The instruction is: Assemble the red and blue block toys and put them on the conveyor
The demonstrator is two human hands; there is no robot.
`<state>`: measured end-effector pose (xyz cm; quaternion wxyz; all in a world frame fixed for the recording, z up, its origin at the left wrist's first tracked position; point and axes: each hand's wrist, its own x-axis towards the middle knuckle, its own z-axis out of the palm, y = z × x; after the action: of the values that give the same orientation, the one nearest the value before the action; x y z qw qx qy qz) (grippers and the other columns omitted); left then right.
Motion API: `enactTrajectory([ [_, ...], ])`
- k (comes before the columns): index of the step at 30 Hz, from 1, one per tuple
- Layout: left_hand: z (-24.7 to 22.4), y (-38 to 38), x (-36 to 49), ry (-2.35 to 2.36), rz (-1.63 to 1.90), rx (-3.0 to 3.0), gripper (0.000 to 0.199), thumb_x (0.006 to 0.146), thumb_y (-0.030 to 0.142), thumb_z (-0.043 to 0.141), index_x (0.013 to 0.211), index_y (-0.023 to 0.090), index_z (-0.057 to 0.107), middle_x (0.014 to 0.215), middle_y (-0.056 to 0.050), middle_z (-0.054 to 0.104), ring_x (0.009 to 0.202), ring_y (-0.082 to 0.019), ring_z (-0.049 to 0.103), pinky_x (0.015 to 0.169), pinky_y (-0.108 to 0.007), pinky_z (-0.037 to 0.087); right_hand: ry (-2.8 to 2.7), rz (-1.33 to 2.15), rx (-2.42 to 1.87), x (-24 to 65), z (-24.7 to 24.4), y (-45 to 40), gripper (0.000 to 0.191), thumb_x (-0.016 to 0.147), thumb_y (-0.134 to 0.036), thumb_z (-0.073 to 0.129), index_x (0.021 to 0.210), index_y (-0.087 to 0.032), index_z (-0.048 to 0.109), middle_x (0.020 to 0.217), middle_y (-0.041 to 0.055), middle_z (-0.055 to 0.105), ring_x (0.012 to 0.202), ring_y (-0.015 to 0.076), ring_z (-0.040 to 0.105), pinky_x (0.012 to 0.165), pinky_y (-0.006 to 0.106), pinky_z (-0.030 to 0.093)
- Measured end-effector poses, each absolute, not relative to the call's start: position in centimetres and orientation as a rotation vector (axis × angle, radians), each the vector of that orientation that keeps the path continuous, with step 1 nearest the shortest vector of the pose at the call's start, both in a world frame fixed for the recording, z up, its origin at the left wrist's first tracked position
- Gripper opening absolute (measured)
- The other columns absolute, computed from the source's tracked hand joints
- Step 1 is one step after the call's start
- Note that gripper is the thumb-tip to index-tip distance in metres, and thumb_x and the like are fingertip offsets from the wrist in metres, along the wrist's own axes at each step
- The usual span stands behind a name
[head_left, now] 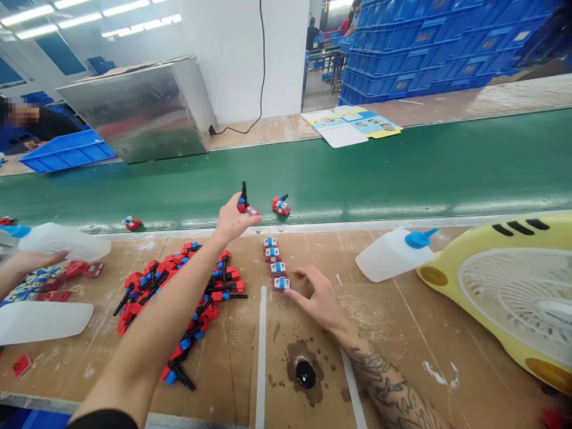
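Note:
My left hand (235,220) is stretched out over the green belt's near edge, closed on a small red-and-blue toy piece (244,204) with a black barrel pointing up. My right hand (319,298) rests above the cardboard with thumb and fingers curved apart. Its thumb tip is beside the nearest small red, white and blue toy part (281,284) in a short column of several; whether it touches cannot be made out. Under my left forearm lies a heap of red-and-blue pieces with black barrels (223,286). A similar assembled toy (281,206) sits on the belt to the right of my left hand.
Green conveyor belt (424,173) runs across beyond the cardboard-covered bench (402,345). A small dark round pot (305,374) stands on a wet patch. White squeeze bottle (395,255) and yellow fan (482,286) are at right. At left, another person's hand (40,260) is by a bottle.

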<state>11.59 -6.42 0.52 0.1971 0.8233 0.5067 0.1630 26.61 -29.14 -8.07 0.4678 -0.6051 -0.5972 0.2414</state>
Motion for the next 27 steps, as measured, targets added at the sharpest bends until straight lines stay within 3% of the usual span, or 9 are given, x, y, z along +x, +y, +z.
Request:
enactTrajectory([
  [5, -0.4, 2.0, 14.0, 1.508, -0.04, 2.388, 0.068, 0.059, 0.025, 0.088, 0.119, 0.01, 0.06, 0.112, -0.017, 0.068, 0.108, -0.031, 0.064, 0.092, -0.037, 0.05, -1.595, 0.617, -1.517, 26.5, -10.6, -29.1, 0.029, 0.087, -0.028, 0.07, 0.115, -0.024, 0.063, 0.103, 0.0075, 0.063, 0.096, 0.0278, 0.06, 0.084, 0.041, 0.05],
  [8, -1.5, 3.9, 15.4, 1.543, -0.253, 2.345, 0.036, 0.079, 0.032, 0.077, 0.107, 0.012, 0.066, 0.107, -0.011, 0.069, 0.099, -0.024, 0.067, 0.088, -0.041, 0.054, -1.618, 0.605, -1.529, 26.2, -10.9, -28.8, 0.021, 0.091, -0.027, 0.064, 0.112, -0.026, 0.067, 0.099, 0.0073, 0.061, 0.092, 0.028, 0.061, 0.081, 0.041, 0.05],
  [10, -2.1, 4.5, 16.0, 1.546, -0.318, 2.316, 0.028, 0.091, 0.037, 0.065, 0.106, 0.013, 0.066, 0.106, -0.008, 0.069, 0.095, -0.021, 0.067, 0.086, -0.042, 0.055, -1.604, 0.624, -1.508, 26.4, -10.9, -28.7, 0.018, 0.091, -0.028, 0.064, 0.109, -0.025, 0.068, 0.1, 0.0076, 0.061, 0.094, 0.028, 0.061, 0.082, 0.041, 0.05],
  [13, -2.8, 4.2, 16.0, 1.547, -0.279, 2.316, 0.041, 0.09, 0.039, 0.066, 0.121, 0.014, 0.06, 0.116, -0.011, 0.067, 0.102, -0.023, 0.066, 0.09, -0.044, 0.053, -1.572, 0.661, -1.439, 26.9, -11.1, -28.7, 0.015, 0.091, -0.028, 0.064, 0.105, -0.024, 0.068, 0.107, 0.0091, 0.062, 0.099, 0.0283, 0.061, 0.086, 0.042, 0.05],
  [16, -3.0, 2.5, 14.8, 1.534, -0.146, 2.357, 0.083, 0.077, 0.042, 0.078, 0.142, 0.008, 0.041, 0.133, -0.022, 0.056, 0.116, -0.031, 0.06, 0.095, -0.041, 0.049, -1.467, 0.731, -1.351, 27.4, -11.7, -28.9, 0.016, 0.091, -0.03, 0.065, 0.105, -0.024, 0.068, 0.118, 0.011, 0.062, 0.108, 0.0295, 0.06, 0.091, 0.044, 0.049],
  [18, -2.4, 0.7, 13.0, 1.518, -0.061, 2.386, 0.094, 0.076, 0.046, 0.077, 0.147, 0.002, 0.032, 0.136, -0.027, 0.052, 0.121, -0.033, 0.056, 0.096, -0.036, 0.046, -1.312, 0.842, -1.269, 27.7, -12.2, -29.1, 0.019, 0.09, -0.033, 0.067, 0.107, -0.025, 0.067, 0.124, 0.011, 0.062, 0.11, 0.0289, 0.061, 0.093, 0.044, 0.05],
  [20, -1.0, -1.8, 10.4, 1.5, 0.012, 2.422, 0.086, 0.083, 0.046, 0.068, 0.146, 0.001, 0.032, 0.136, -0.026, 0.052, 0.123, -0.031, 0.054, 0.099, -0.033, 0.044, -1.136, 0.977, -1.164, 27.9, -12.6, -29.3, 0.024, 0.087, -0.034, 0.072, 0.108, -0.026, 0.066, 0.126, 0.0102, 0.064, 0.108, 0.0274, 0.064, 0.096, 0.043, 0.05],
  [23, 2.3, -7.4, 4.4, 1.456, 0.103, 2.496, 0.061, 0.089, 0.036, 0.062, 0.141, 0.009, 0.044, 0.133, -0.015, 0.057, 0.121, -0.024, 0.054, 0.103, -0.03, 0.04, -0.925, 1.078, -1.048, 28.5, -12.7, -29.2, 0.027, 0.08, -0.033, 0.079, 0.104, -0.026, 0.067, 0.121, 0.0082, 0.068, 0.104, 0.0253, 0.067, 0.097, 0.041, 0.051],
  [27, 4.7, -17.6, -5.9, 1.268, 0.069, 2.7, 0.025, 0.092, 0.022, 0.051, 0.114, 0.018, 0.064, 0.105, -0.007, 0.066, 0.098, -0.02, 0.061, 0.09, -0.031, 0.046, -0.653, 1.115, -0.947, 29.1, -12.7, -28.6, 0.028, 0.075, -0.033, 0.084, 0.098, -0.027, 0.07, 0.109, 0.0043, 0.073, 0.101, 0.0224, 0.067, 0.092, 0.035, 0.054],
])
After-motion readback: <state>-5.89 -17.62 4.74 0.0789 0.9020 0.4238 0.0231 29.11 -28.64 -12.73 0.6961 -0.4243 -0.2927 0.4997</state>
